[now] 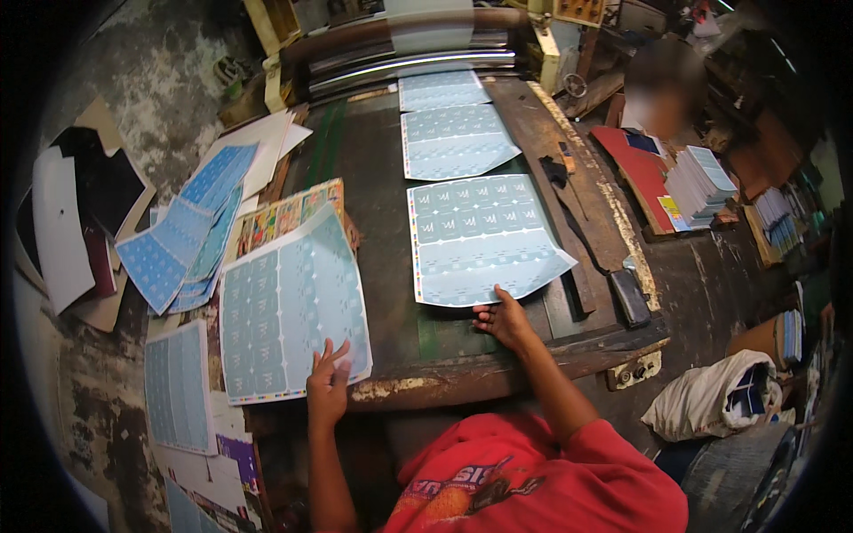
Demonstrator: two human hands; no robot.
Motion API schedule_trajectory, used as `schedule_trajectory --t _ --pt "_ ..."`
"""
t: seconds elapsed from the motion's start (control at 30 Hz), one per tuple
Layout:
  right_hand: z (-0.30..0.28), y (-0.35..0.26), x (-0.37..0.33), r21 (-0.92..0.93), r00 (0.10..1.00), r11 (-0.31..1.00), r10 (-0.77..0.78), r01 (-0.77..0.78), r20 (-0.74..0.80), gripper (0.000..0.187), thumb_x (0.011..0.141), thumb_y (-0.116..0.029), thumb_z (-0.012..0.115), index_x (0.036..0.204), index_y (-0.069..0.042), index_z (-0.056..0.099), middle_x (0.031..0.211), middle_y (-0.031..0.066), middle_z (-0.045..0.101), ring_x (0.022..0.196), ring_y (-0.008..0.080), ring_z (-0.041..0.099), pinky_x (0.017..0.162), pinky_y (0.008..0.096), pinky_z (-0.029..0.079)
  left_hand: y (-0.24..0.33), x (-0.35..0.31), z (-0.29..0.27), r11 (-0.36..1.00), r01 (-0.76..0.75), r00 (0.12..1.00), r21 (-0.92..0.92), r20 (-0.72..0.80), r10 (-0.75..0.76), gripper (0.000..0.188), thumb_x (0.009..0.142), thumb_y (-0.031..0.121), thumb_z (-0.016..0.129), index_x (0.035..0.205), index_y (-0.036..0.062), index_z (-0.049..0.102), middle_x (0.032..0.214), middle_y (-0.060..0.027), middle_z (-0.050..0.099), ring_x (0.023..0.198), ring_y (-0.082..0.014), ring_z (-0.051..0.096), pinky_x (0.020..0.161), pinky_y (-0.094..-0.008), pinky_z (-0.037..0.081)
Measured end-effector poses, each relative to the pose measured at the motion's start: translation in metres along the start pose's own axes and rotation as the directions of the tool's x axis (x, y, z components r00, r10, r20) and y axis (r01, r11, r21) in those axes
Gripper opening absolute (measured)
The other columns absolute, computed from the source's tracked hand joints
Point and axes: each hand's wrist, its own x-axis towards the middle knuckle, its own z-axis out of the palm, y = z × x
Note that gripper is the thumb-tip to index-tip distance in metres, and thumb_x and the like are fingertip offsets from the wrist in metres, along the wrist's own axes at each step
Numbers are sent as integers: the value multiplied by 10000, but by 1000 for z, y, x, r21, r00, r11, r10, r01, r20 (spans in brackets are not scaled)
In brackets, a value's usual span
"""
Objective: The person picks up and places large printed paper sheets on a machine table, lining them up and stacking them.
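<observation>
My right hand [506, 322] is at the near edge of a pale blue printed sheet [480, 235] on the dark machine table, thumb over the edge and fingers curled beneath it. That sheet's near right corner curls up. Further off, a second printed sheet [453, 140] and a third one [440, 90] lie in line toward the rollers. To the left, my left hand [329, 386] rests its spread fingers on the near right corner of another printed sheet [293, 311]. This sheet lies tilted over a colourful picture-covered stack [289, 213], its far right corner raised.
Metal rollers [413, 62] span the table's far end. A dark bar [555, 231] runs along its right side. More blue printed sheets [191, 222] and a lower stack [178, 382] are at left. A person [662, 89] is at far right beside stacked booklets [697, 186]; a white sack [715, 395] lies nearer.
</observation>
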Motion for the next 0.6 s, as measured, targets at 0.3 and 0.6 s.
schedule_trajectory --t 0.3,0.6 --pt "0 -7 48 30 995 995 -96 97 -40 407 977 -405 504 1197 -66 456 990 147 638 807 232 587 765 468 528 30 2 -8 887 67 817 -456 -485 -311 464 1012 368 501 977 -74 640 898 -96 661 837 -159 589 794 -315 471" --pt "42 -14 12 -21 991 994 -105 107 82 687 932 -526 524 1428 -96 322 1170 147 591 948 251 575 815 474 512 52 -11 34 989 -146 980 15 -138 147 264 958 286 583 906 77 736 908 -101 732 1066 -276 641 1034 -492 346"
